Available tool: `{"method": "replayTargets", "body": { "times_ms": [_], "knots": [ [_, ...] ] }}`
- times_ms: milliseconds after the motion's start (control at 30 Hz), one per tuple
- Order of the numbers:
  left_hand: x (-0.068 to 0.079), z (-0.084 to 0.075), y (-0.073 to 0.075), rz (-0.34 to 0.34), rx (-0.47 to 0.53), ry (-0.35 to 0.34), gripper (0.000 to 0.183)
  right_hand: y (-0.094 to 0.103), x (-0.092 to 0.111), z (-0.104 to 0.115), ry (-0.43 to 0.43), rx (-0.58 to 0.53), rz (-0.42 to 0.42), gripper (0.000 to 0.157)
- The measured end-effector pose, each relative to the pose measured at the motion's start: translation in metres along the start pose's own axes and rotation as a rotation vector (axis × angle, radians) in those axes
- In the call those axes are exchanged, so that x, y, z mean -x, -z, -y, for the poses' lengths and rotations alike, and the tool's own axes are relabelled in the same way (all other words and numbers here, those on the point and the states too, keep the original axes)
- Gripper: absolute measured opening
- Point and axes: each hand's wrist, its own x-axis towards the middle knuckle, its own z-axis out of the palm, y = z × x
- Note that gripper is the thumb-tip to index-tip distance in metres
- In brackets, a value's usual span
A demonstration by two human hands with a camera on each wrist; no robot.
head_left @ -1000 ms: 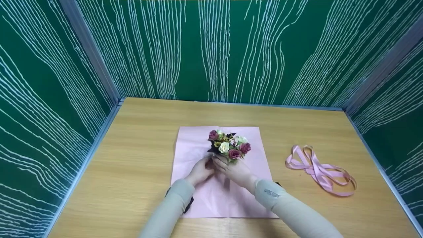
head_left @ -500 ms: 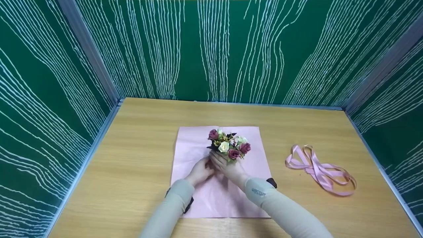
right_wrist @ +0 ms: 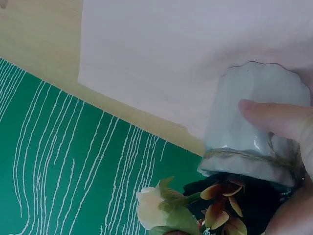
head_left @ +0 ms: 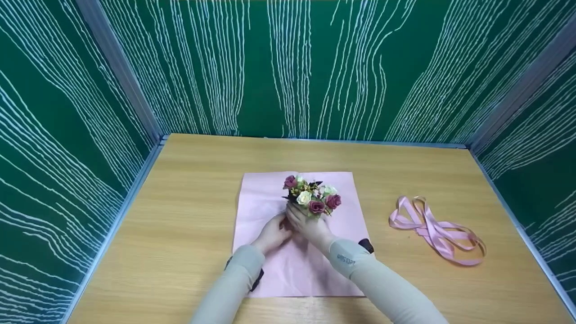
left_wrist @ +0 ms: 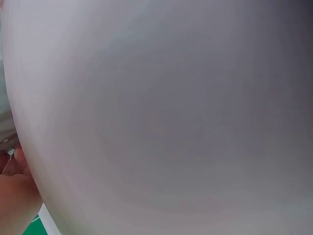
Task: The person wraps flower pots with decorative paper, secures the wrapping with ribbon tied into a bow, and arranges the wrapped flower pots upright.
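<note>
A white ceramic flower pot (right_wrist: pixel 244 117) with twine tied round its rim shows in the right wrist view. It holds artificial flowers (head_left: pixel 305 198) in purple-red and cream, with leaves. My right hand (head_left: pixel 312 228) grips the pot from the right, thumb along its side. My left hand (head_left: pixel 271 235), fingers curled, is at the pot's left side, its fingertips partly hidden behind the right hand. Below both hands a pink sheet of wrapping paper (head_left: pixel 261 198) lies flat. A blurred pale surface fills most of the left wrist view, with fingers (left_wrist: pixel 17 196) at the left edge.
A loosely looped pink ribbon (head_left: pixel 432 229) lies on the wooden table (head_left: pixel 193 189) to the right of the paper. Green walls (head_left: pixel 261 90) with white wavy lines stand behind and on both sides.
The right wrist and forearm have swung left, with the hand shifting slightly on the pot. The flowers have barely moved, and the left hand stays in place.
</note>
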Motion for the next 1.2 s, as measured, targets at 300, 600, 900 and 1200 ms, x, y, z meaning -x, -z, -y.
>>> {"method": "replayTargets", "body": {
  "times_ms": [300,600,900,1200],
  "knots": [
    [0.001,-0.001,0.000,-0.014,-0.004,-0.023,0.058,0.001,-0.003,-0.003,0.052,0.039,-0.006,0.061],
    [0.003,-0.006,-0.004,-0.034,-0.004,-0.011,0.058,-0.002,-0.002,-0.006,0.089,0.050,-0.068,0.044],
    [-0.002,-0.022,-0.001,-0.049,0.045,0.089,0.057,-0.009,-0.008,-0.024,0.073,-0.165,-0.123,0.033],
    [-0.016,-0.051,-0.001,-0.158,0.087,0.096,0.055,-0.016,0.002,-0.055,-0.064,-0.272,-0.102,0.041]
  ]
}}
